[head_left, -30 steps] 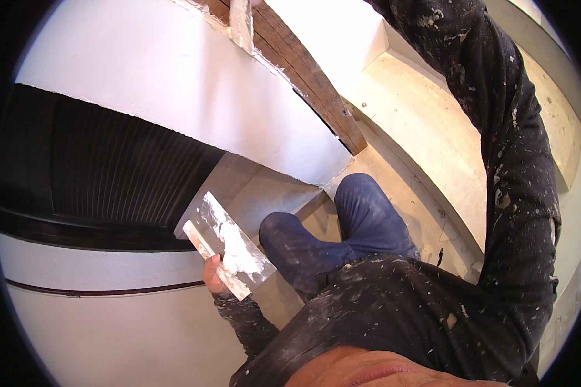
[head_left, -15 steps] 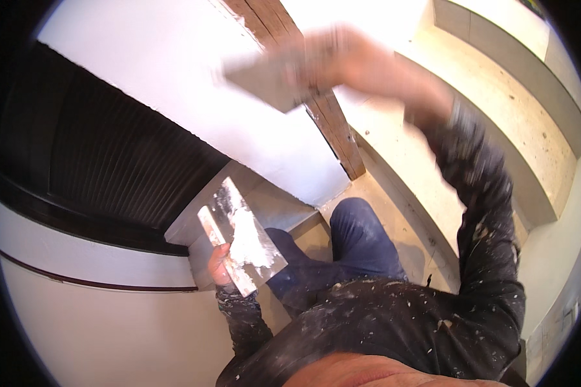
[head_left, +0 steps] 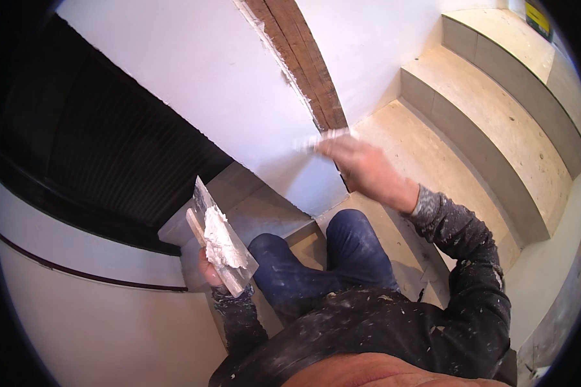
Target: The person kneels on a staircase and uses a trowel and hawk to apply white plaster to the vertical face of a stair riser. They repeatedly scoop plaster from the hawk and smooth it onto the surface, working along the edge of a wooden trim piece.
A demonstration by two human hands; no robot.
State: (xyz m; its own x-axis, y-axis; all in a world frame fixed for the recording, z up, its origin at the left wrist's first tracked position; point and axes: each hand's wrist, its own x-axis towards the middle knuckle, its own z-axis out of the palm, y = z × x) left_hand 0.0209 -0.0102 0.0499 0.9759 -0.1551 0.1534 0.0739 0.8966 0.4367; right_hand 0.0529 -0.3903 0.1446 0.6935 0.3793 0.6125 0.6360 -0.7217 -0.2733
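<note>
My left hand [head_left: 210,272] is closed round the handle of a plastering trowel [head_left: 241,278], a flat rectangular metal blade held tilted. A thick heap of white plaster [head_left: 218,240] lies on that blade. Higher up, my right hand [head_left: 368,169] grips a second trowel [head_left: 323,139], seen nearly edge-on and blurred by motion. It is at the lower part of the white wall [head_left: 239,84], beside the foot of the brown wooden beam [head_left: 303,51]; whether it touches the wall I cannot tell. Fingers partly cover its handle.
Curved beige stone steps [head_left: 478,109] rise on the right. A dark ribbed panel [head_left: 122,142] lies left of the wall's rough edge. My knees in blue trousers [head_left: 355,245] are bent below. A yellow and black container [head_left: 537,20] stands at the top right.
My right hand has come down with its trowel, from across the beam to the low wall by the beam's foot. The left trowel has tilted and shifted slightly left.
</note>
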